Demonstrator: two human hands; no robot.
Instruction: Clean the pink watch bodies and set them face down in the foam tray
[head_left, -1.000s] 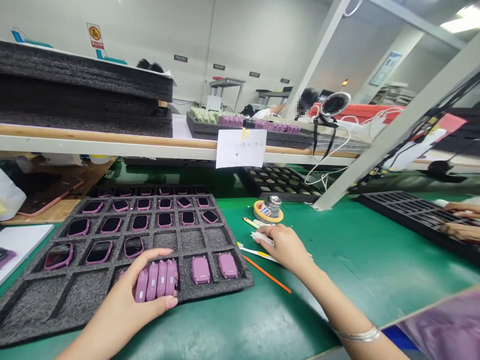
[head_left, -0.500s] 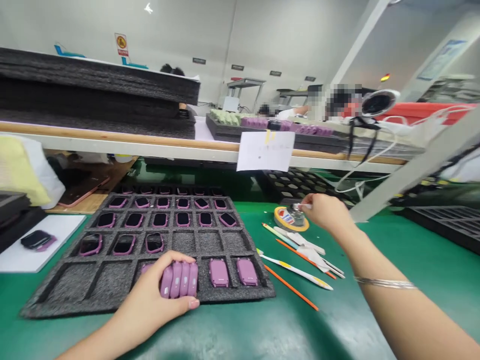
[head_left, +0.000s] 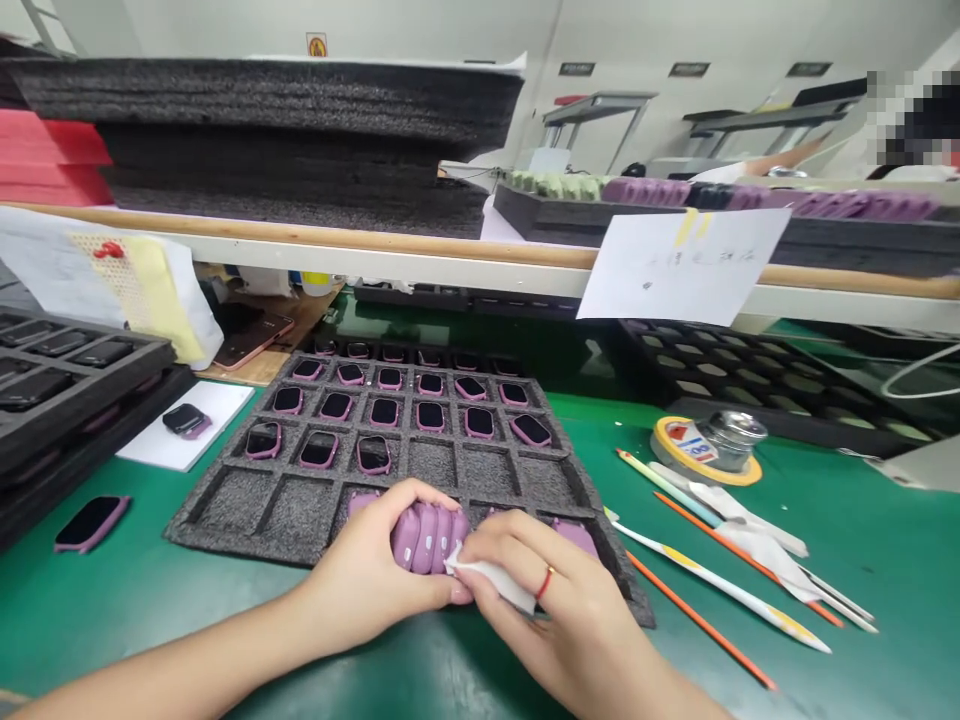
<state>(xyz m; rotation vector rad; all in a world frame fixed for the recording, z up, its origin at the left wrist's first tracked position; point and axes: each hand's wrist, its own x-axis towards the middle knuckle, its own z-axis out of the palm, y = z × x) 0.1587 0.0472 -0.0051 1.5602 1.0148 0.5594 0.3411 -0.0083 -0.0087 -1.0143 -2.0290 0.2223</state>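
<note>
Several purple smartwatch bodies [head_left: 427, 537] are lined up side by side, with my left hand [head_left: 375, 555] closed around them. My right hand [head_left: 555, 595] pinches a folded white wipe [head_left: 499, 580], whose tip touches the right end of the stack, by the side buttons. Beneath both hands lies a black foam tray [head_left: 225, 535] with square pockets. Purple watches with dark screens [head_left: 384, 411] fill its back rows, and purple watch backs [head_left: 575, 540] partly show in the front row behind my hands.
To the right lie a yellow tape roll [head_left: 664, 440] with a glass bottle [head_left: 735, 435] on it, a toothbrush [head_left: 720, 575], orange sticks [head_left: 697, 615] and tweezers [head_left: 840, 595]. A watch on white paper [head_left: 161, 440] and a lone watch [head_left: 92, 523] are left. A shelf [head_left: 390, 250] crosses behind.
My right hand has come from the glass bottle to the watch stack, bringing the white wipe. My left hand keeps its hold. The view has turned left.
</note>
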